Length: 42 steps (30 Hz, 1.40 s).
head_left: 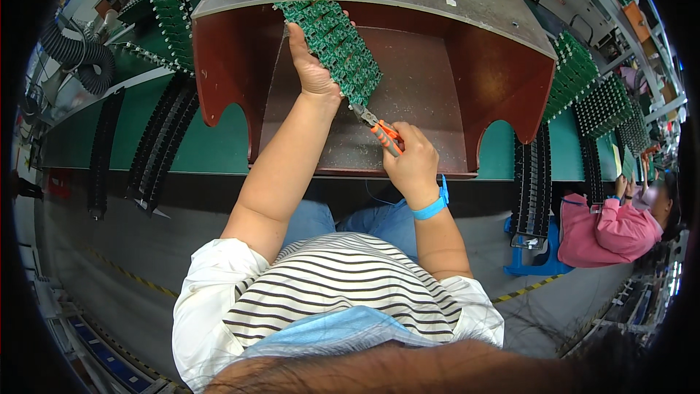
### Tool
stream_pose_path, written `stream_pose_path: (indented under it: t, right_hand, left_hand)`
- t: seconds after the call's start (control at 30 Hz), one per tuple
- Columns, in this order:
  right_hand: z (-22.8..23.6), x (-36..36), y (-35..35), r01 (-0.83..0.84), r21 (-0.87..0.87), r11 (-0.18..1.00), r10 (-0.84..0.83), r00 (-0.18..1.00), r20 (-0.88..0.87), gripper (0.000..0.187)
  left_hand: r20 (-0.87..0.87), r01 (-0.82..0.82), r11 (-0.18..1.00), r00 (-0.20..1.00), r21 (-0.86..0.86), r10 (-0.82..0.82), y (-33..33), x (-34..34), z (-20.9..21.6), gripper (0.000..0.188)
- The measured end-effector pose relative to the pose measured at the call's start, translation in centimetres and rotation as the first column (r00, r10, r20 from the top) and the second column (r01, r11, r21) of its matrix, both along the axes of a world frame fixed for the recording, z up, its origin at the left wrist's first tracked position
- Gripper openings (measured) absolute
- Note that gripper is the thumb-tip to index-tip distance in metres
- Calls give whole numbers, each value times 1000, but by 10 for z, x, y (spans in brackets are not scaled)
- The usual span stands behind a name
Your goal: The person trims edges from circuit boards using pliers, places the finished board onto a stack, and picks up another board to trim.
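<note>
My left hand (pixel 313 69) is closed around a green circuit board panel (pixel 337 47) packed with small parts, tilted up inside a dark red box (pixel 408 87) with a grey top. The thumb lies along the panel's left edge, and some fingertips show past its far right edge. In my right hand (pixel 412 164) is a pair of cutting pliers (pixel 386 136) with orange and grey handles. The pliers' jaws meet the panel's lower corner; whether they are closed on it is too small to tell. A blue band circles my right wrist.
Green board stacks (pixel 569 76) stand right of the box, with more boards (pixel 172 25) at left. Black slotted racks (pixel 532 182) reach past the green table's (pixel 69 135) front edge. Small clippings litter the box floor. A person in pink (pixel 605 230) sits at right.
</note>
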State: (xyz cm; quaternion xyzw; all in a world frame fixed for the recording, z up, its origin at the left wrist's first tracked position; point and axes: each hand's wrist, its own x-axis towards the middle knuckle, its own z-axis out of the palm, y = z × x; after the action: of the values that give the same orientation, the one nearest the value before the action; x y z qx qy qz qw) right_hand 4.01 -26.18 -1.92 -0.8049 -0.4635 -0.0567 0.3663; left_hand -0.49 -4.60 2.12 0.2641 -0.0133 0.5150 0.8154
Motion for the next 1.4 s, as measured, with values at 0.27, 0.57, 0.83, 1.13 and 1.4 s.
stream_pose_path:
  t: [0.27, 0.57, 0.83, 1.13, 1.4]
  right_hand:
    - [2, 11, -3, 11, 98, 995, -21, 995, 101, 33]
    - [-3, 2, 0, -3, 94, 996, -9, 992, 124, 35]
    - [-2, 1, 1, 3, 70, 998, -12, 991, 131, 34]
    - [-3, 1, 2, 17, 11, 1000, -18, 999, 33, 35]
    - [9, 6, 6, -3, 101, 995, -1, 999, 45, 37]
  left_hand:
    - [-24, -22, 1000, 999, 17, 22, 4, 0, -3, 77]
    - [-13, -24, 1000, 1000, 11, 24, 4, 1, -3, 76]
    - [-24, -34, 999, 999, 10, 34, 4, 1, -5, 75]
    - [-25, -40, 999, 999, -13, 40, 3, 0, -4, 73]
    - [-35, -28, 999, 999, 20, 29, -2, 5, -8, 71]
